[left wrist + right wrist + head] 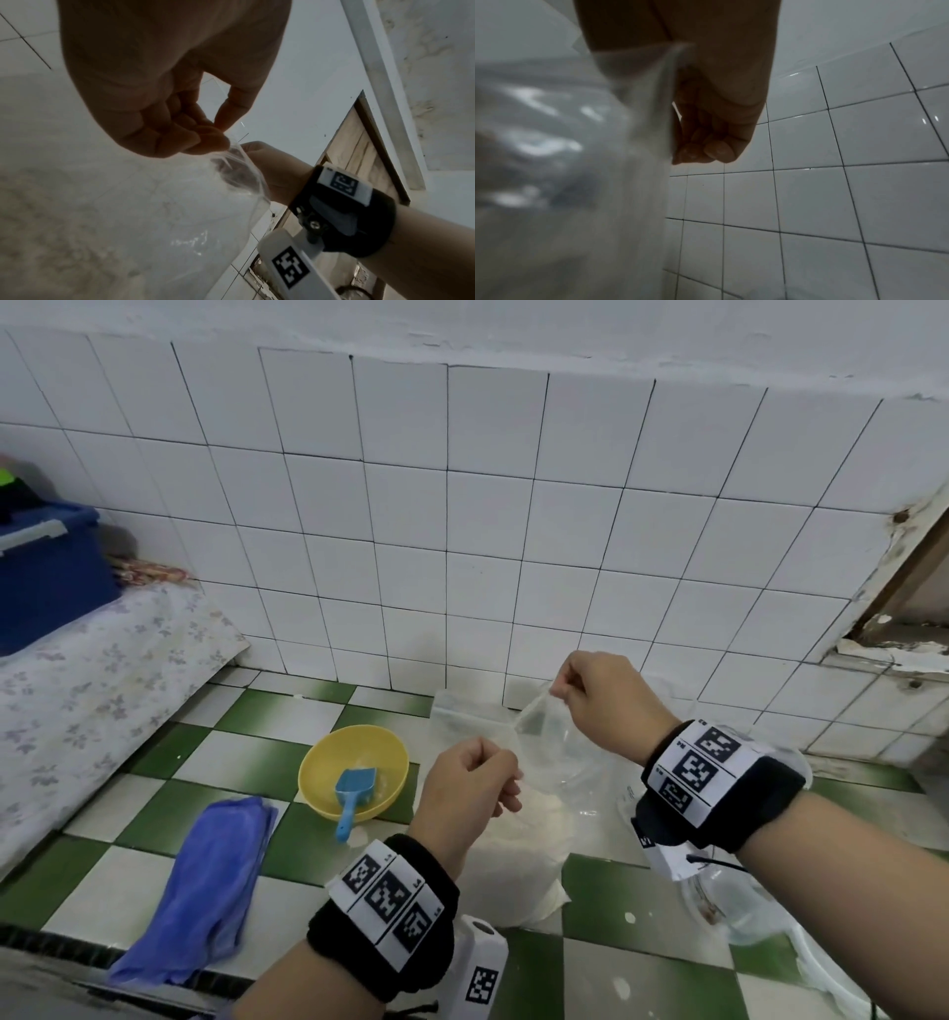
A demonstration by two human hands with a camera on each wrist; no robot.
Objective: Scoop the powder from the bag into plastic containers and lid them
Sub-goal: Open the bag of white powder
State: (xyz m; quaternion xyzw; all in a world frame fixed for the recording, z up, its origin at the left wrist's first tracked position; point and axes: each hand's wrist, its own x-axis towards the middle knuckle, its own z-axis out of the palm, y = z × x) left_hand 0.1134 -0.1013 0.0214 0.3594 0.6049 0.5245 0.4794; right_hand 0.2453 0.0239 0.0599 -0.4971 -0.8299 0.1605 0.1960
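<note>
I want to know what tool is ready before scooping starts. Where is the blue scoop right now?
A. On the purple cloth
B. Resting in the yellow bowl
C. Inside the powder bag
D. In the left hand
B: the blue scoop lies in the yellow bowl, its handle over the rim, while both hands pinch the bag.

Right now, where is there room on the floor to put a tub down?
Bare tiles lie between the purple cloth and the powder bag, in front of the yellow bowl. More lie between bowl and wall. Around the bag it is crowded with both hands.
</note>
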